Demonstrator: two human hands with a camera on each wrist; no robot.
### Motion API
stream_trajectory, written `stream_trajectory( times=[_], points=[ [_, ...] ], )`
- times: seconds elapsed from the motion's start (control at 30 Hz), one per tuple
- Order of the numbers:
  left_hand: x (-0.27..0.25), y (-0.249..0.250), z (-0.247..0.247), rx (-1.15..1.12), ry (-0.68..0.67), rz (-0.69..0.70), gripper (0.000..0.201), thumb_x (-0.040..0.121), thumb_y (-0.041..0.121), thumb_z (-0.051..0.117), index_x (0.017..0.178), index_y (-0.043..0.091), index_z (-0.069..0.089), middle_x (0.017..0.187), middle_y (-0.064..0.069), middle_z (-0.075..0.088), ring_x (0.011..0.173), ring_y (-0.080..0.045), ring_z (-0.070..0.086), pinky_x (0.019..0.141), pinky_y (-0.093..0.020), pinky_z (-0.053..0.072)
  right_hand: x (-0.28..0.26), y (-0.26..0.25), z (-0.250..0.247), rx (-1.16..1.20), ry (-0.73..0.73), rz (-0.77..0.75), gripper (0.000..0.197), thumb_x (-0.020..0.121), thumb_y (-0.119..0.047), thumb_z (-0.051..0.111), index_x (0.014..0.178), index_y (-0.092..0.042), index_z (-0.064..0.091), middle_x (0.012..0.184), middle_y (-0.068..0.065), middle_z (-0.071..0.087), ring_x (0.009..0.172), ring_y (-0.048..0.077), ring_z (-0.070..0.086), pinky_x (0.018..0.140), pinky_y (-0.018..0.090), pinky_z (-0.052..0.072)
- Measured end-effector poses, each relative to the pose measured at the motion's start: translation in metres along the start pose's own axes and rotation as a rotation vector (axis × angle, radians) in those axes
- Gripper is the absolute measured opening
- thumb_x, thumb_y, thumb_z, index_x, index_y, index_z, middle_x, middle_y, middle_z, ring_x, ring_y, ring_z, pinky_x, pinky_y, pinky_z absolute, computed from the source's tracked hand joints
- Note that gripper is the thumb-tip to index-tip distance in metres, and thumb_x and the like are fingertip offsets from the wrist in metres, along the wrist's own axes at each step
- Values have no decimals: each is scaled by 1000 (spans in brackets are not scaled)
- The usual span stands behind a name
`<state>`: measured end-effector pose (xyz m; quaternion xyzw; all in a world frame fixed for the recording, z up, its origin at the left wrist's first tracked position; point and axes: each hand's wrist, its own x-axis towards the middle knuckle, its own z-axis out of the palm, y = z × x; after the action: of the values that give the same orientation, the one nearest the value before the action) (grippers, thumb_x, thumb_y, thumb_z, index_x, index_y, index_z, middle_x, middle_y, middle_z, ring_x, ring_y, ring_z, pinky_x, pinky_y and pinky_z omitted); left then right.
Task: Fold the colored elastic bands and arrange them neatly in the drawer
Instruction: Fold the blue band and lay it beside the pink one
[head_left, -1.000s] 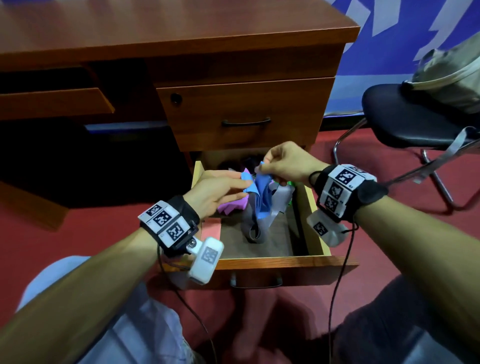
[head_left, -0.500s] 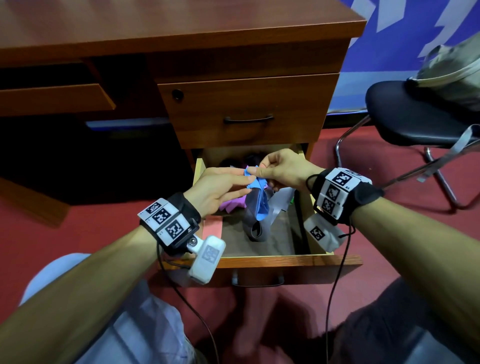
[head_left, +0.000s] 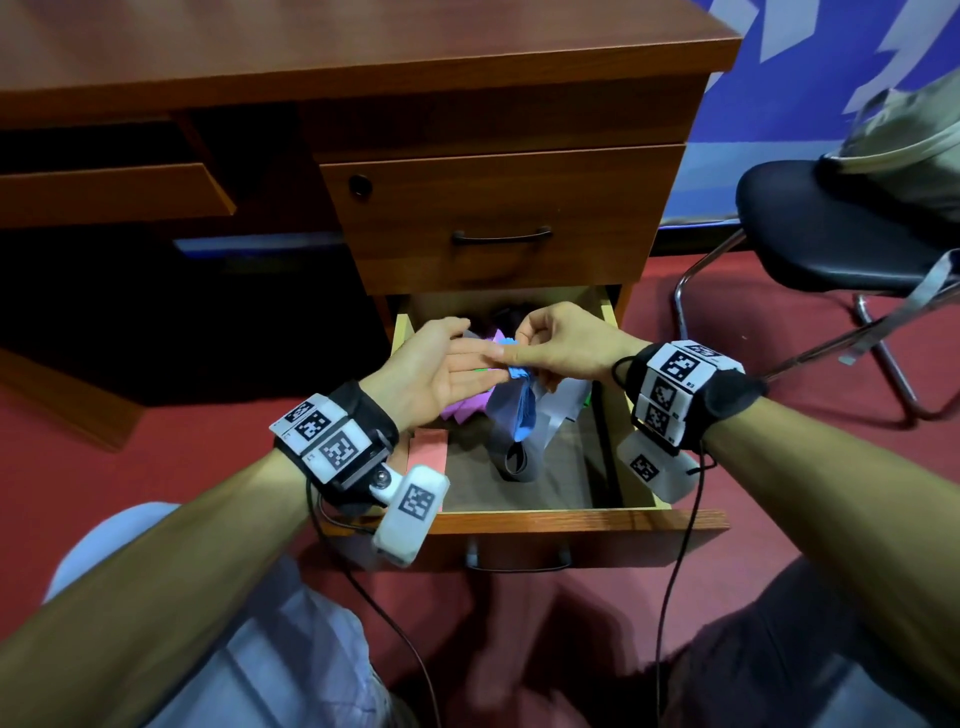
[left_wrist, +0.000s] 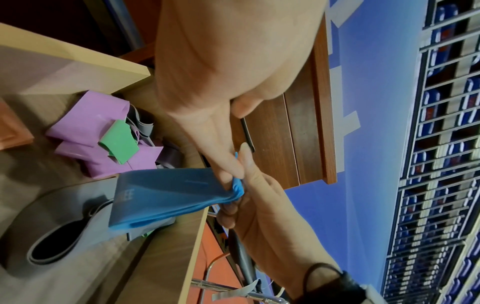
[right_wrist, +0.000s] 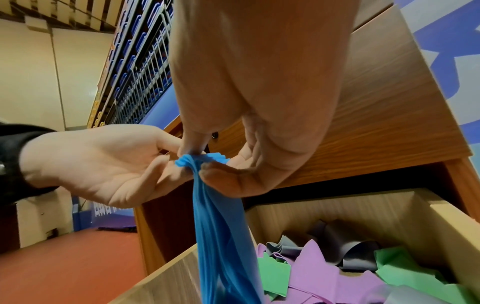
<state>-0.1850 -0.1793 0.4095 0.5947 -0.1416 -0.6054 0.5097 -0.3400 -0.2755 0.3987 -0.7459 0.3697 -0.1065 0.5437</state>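
Light is dim and warm, with deep shadow under the bench (head_left: 363, 47) at 9 o'clock. Wrist views bend strongly at the edges; near skin is soft.

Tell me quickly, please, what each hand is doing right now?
Left hand: open, straight fingers touching the bunched top of the blue elastic band.
Right hand: pinching that band's top.

Blue elastic band (head_left: 522, 410) bunched at its top end, hanging limp below the grip, lower end down in open drawer (head_left: 571, 521). Under it a grey band (head_left: 514, 460) curled into a loop on drawer floor. Behind and below the grip, loose pile of purple bands (left_wrist: 88, 131), green bands (left_wrist: 119, 142), more grey ones, unfolded
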Motion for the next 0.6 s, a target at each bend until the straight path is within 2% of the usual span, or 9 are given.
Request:
stream_trajectory(
  times=[0.07, 0.13, 0.23, 0.33, 0.4, 0.47, 0.53, 0.6],
  points=[
    [0, 3, -3, -11, -16, -56, 59, 108, 38, 36, 99, -9, 71, 98, -24, 76, 78, -33, 77, 63, -29, 63, 0, -1, 0, -22, -1, 0, 42, 80, -43, 82, 84, -9, 58, 66, 9, 68, 58, 26, 63, 64, 41, 55],
    [1, 5, -5, 13, -25, -77, 65, 108, 42, 29, 101, -7, 71, 102, -24, 76, 83, -33, 77, 65, -30, 63, 0, -2, -1, -40, -7, 2, 40, 82, -40, 81, 86, -8, 59, 69, 11, 68, 60, 26, 65, 67, 43, 57],
    [3, 4, -6, 45, -33, -83, 65, 109, 43, 23, 107, -3, 69, 108, -21, 76, 93, -30, 76, 78, -33, 60, -1, -4, -4, -44, -11, 14, 33, 86, -35, 78, 88, -8, 59, 71, 12, 68, 65, 28, 65, 73, 46, 59],
    [5, 4, -7, 45, -33, -87, 61, 109, 41, 23, 116, -2, 67, 113, -20, 75, 99, -29, 75, 86, -32, 55, -2, -6, -6, -54, 10, 22, 19, 92, -23, 71, 87, -8, 60, 73, 12, 67, 64, 25, 65, 69, 41, 58],
    [4, 5, -7, 56, -45, -70, 55, 108, 35, 26, 117, -2, 66, 114, -20, 75, 98, -28, 75, 82, -31, 55, -3, -8, -6, -75, 40, 27, 13, 93, -16, 66, 84, -8, 61, 69, 10, 67, 60, 23, 65, 65, 38, 58],
    [5, 6, -6, 142, -58, -33, 42, 106, 25, 37, 117, 1, 68, 113, -16, 76, 97, -26, 75, 82, -31, 57, -4, -11, -6, -101, 73, 41, 13, 92, -15, 63, 84, -5, 62, 65, 10, 65, 56, 22, 64, 61, 36, 57],
    [7, 5, -4, 292, -58, 31, 28, 101, 17, 52, 116, 4, 72, 110, -12, 77, 94, -23, 75, 82, -31, 59, -6, -15, -6, -105, 90, 51, 13, 90, -15, 62, 86, -3, 65, 67, 12, 62, 57, 22, 61, 58, 35, 54],
    [10, 3, -2, 478, -26, 125, 17, 96, 9, 61, 106, 6, 73, 101, -14, 76, 84, -23, 73, 73, -28, 58, -6, -18, -6, -100, 112, 49, 13, 89, -14, 61, 84, -3, 65, 70, 15, 61, 60, 24, 59, 55, 32, 50]
  ],
)
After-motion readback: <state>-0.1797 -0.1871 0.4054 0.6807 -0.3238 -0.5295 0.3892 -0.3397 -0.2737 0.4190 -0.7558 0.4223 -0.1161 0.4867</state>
